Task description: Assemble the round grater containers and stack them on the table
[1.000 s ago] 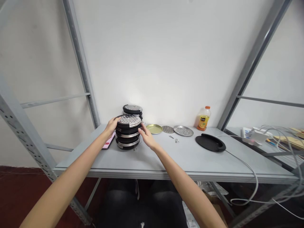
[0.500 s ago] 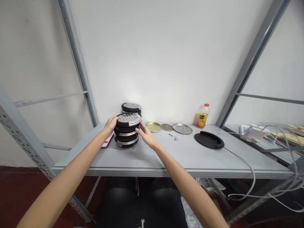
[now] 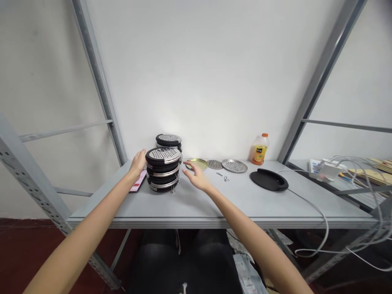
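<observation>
A stack of round black-and-silver pieces point(image 3: 163, 169) with perforated metal tops stands at the left of the table. My left hand point(image 3: 139, 162) is just left of the stack, apart from it, with its fingers stretched out. On the other side, my right hand point(image 3: 196, 175) is held a small gap away, fingers spread and nothing in them. Small metal clips point(image 3: 173, 188) hang at the stack's lower right. Behind it rises a second stack point(image 3: 168, 139) of the same kind. A phone with a pink screen point(image 3: 139, 182) lies partly under my left hand.
Along the back lie a gold-coloured round lid point(image 3: 198, 164), a slotted metal disc point(image 3: 214, 164) and a perforated metal disc point(image 3: 234, 165). Two small clips point(image 3: 226, 179) lie before them. To the right are a juice bottle point(image 3: 260, 150), a black round tray point(image 3: 268, 180) and white cables point(image 3: 326, 228).
Both hands have let go of the stack and moved outward, the left to the left and the right to the right. The top piece now rests on the stack.
</observation>
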